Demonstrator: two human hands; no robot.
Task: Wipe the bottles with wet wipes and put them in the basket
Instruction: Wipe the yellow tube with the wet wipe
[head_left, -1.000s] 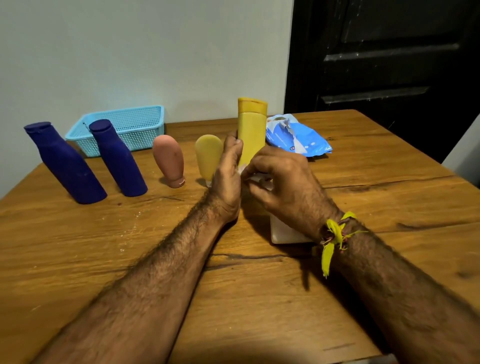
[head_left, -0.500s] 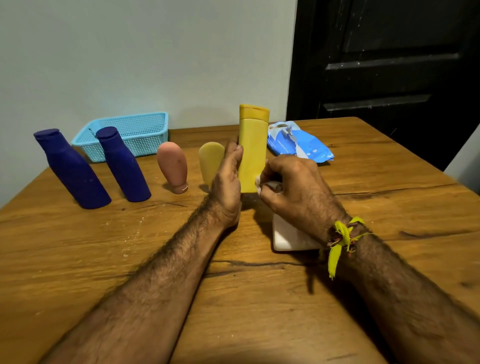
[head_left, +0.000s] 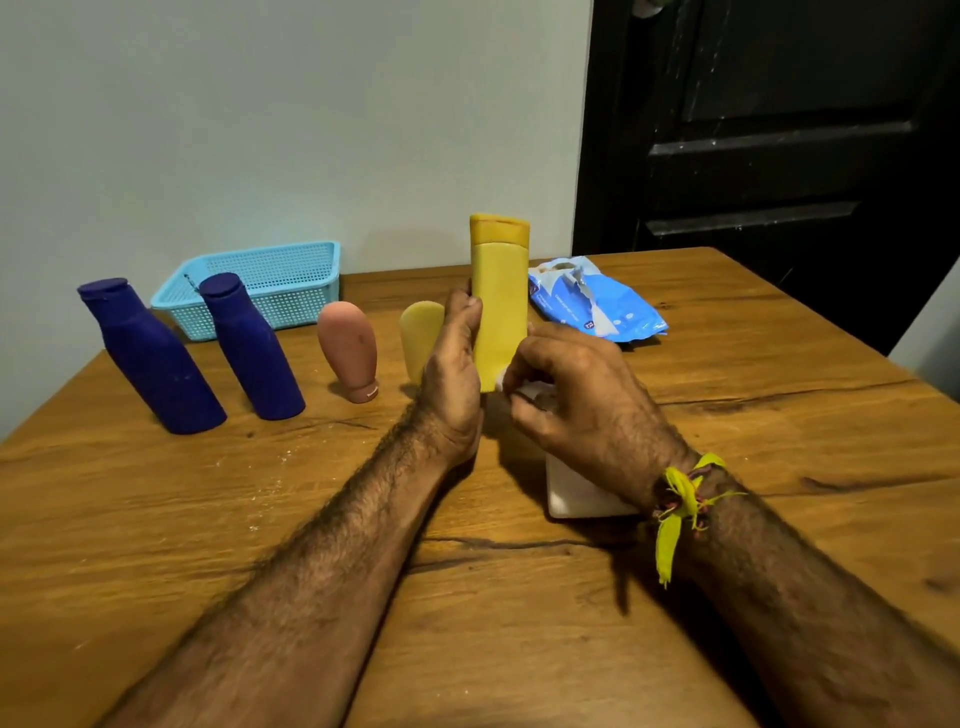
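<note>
- Head view: my left hand (head_left: 451, 379) wraps the lower part of the tall yellow bottle (head_left: 500, 296), holding it upright above the wooden table (head_left: 260, 519), cap on top.
- My right hand (head_left: 576, 395) has its fingers curled, pinching a white wet wipe (head_left: 519, 387) against the bottle's lower edge; only a scrap of the wipe shows between my fingers.
- A white object (head_left: 576, 493) lies flat on the table under my right wrist; I cannot tell what it is.
- The blue wipes packet (head_left: 597, 306) lies torn open behind my right hand.
- The blue basket (head_left: 260, 291) sits at the back left by the wall, and I see no bottle in it, though its floor is partly hidden.
- Four more bottles stand in a row: two dark blue bottles (head_left: 150, 358) (head_left: 249, 348), a pink bottle (head_left: 350, 348) on its cap, and a small yellow bottle (head_left: 418, 332) just behind my left hand.
- My judgement: I am on what looks like the first bottle, mid-wipe; nothing is basketed, so nearly all the work remains.
</note>
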